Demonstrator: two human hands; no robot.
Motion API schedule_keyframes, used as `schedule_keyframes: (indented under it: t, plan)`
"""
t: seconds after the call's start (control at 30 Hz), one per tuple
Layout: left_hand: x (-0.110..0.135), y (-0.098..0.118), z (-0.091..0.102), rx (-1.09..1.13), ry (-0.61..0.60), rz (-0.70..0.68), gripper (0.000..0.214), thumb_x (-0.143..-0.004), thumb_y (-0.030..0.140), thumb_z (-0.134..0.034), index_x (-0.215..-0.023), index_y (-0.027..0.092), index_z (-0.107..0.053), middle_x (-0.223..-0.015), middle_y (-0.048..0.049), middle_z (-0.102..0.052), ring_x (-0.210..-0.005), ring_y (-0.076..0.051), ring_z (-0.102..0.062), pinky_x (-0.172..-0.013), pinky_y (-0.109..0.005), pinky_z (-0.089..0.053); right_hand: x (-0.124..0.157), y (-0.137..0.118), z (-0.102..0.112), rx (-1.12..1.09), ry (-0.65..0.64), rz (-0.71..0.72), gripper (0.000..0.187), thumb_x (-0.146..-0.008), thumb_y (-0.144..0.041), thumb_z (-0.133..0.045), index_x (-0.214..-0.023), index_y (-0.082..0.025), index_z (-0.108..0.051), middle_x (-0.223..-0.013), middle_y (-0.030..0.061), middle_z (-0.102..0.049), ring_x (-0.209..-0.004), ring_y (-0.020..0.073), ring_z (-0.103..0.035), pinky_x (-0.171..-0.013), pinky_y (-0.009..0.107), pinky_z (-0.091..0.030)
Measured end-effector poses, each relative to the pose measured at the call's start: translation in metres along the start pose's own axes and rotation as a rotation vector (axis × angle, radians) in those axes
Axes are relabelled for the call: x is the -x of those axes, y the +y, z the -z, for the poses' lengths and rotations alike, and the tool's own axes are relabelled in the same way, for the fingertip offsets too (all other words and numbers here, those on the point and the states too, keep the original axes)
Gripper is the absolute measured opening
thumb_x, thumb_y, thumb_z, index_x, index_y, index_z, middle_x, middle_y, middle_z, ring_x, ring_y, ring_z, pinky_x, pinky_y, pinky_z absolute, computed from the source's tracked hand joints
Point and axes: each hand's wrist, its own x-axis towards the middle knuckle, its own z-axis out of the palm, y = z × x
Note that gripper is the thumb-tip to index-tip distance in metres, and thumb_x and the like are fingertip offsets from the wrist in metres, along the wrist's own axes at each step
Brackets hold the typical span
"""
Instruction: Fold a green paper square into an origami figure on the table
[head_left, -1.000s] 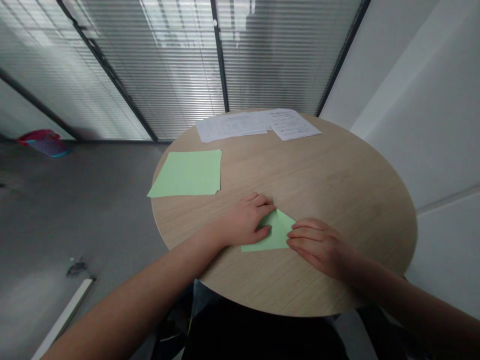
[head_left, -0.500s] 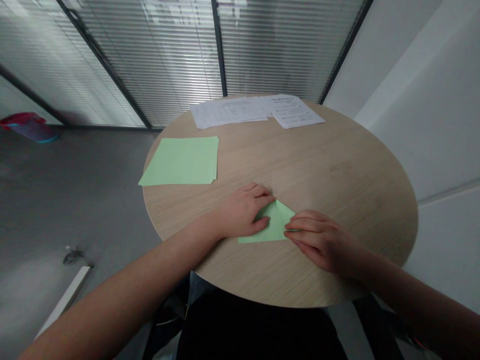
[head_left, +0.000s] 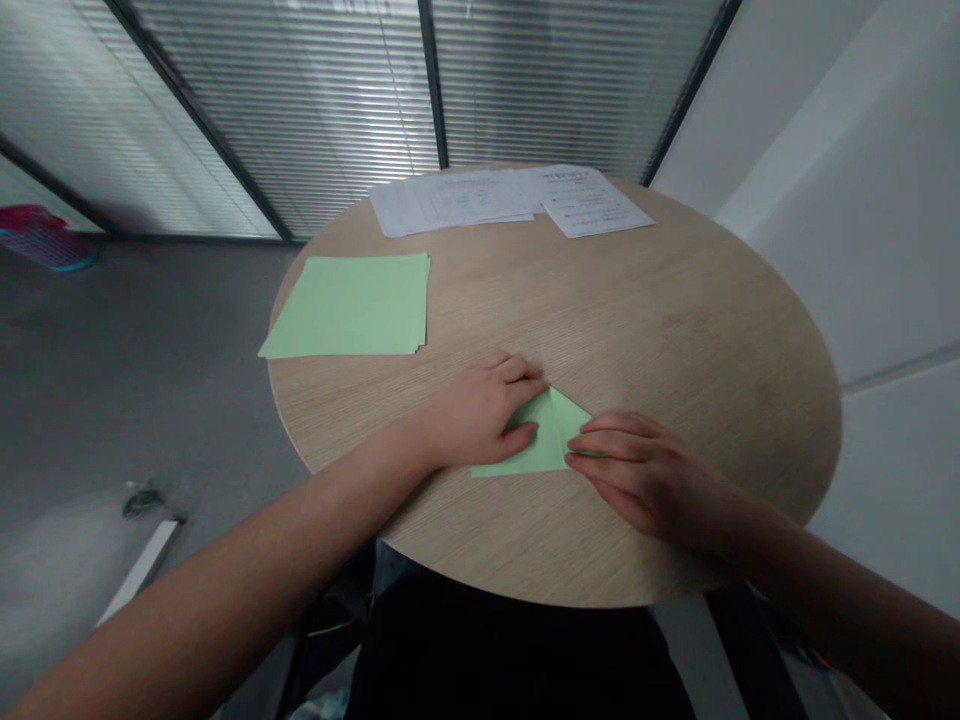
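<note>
Paper: we have a green folded paper (head_left: pixel 545 442) lying flat on the table (head_left: pixel 675 330), just below the middle of the frame. It shows as a triangle with its peak toward the top.
Left hand: our left hand (head_left: pixel 480 415) lies palm down on the paper's left part. The fingers are held close together and flat, the thumb presses on the sheet, and nothing is pinched.
Right hand: our right hand (head_left: pixel 645 480) comes in from the lower right. Its fingers are stretched out side by side, with the tips resting on the paper's right corner. They are flat, not curled around it.
Stack: green sheets (head_left: pixel 349 305) lie squared up in the upper left part of the table, well apart from the hands.
White papers: printed pages (head_left: pixel 510 195) lie at the table's far edge, top centre of the frame.
Basket: we see a pink basket (head_left: pixel 41 235) on the floor at the left edge.
Background: blinds (head_left: pixel 300 90) fill the top of the frame.
</note>
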Motion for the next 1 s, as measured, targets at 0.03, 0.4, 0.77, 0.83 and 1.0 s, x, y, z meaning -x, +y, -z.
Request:
schedule_keyframes:
  t: [0.03,0.4,0.77,0.83,1.0]
  plan:
    - [0.0,0.0002,0.0002,-0.006,0.0,0.004,0.052,-0.088,0.031,-0.063,-0.135,0.008,-0.064,-0.128,-0.0172,-0.065,-0.117,-0.032,-0.06,-0.108,-0.048,-0.049,0.0001,0.0,0.0,0.004,-0.004,-0.001,0.024,-0.096,-0.007,-0.057,-0.11,-0.014,-0.075,-0.107,0.0101,-0.077,-0.101,0.0263,-0.068,-0.093,0.043,-0.058]
    - [0.0006,-0.0005,-0.0003,-0.012,0.002,-0.005,0.052,-0.088,0.032,-0.064,-0.135,0.009,-0.065,-0.129,-0.0168,-0.065,-0.117,-0.032,-0.06,-0.108,-0.049,-0.049,0.0014,-0.0011,-0.0009,0.023,-0.018,0.002,0.024,-0.097,-0.01,-0.057,-0.113,-0.015,-0.074,-0.11,0.0103,-0.077,-0.103,0.027,-0.069,-0.094,0.044,-0.057]
    - [0.0028,0.0007,0.0008,-0.031,0.0,0.003,0.055,-0.09,0.032,-0.064,-0.141,0.01,-0.061,-0.131,-0.0172,-0.065,-0.118,-0.032,-0.059,-0.108,-0.049,-0.05,0.002,0.0016,-0.0047,-0.019,-0.028,-0.006,0.024,-0.097,-0.011,-0.057,-0.114,-0.016,-0.074,-0.111,0.0103,-0.077,-0.105,0.0268,-0.068,-0.095,0.044,-0.056]
    - [0.0038,0.0011,0.0013,-0.042,-0.001,-0.01,0.06,-0.092,0.032,-0.063,-0.148,0.013,-0.055,-0.133,-0.0162,-0.064,-0.119,-0.032,-0.059,-0.108,-0.05,-0.049,0.0015,0.0016,-0.0049,-0.032,-0.025,-0.004,0.024,-0.097,-0.011,-0.057,-0.113,-0.015,-0.074,-0.11,0.011,-0.077,-0.103,0.0266,-0.068,-0.094,0.045,-0.056]
    - [0.0065,-0.0003,0.0012,-0.126,-0.041,-0.04,0.046,-0.094,0.033,-0.064,-0.138,0.02,-0.067,-0.131,-0.0145,-0.064,-0.117,-0.033,-0.059,-0.105,-0.05,-0.049,-0.0007,-0.0008,-0.0049,-0.049,-0.03,-0.004,0.023,-0.098,-0.011,-0.056,-0.112,-0.014,-0.075,-0.108,0.0115,-0.076,-0.099,0.0267,-0.069,-0.09,0.045,-0.057]
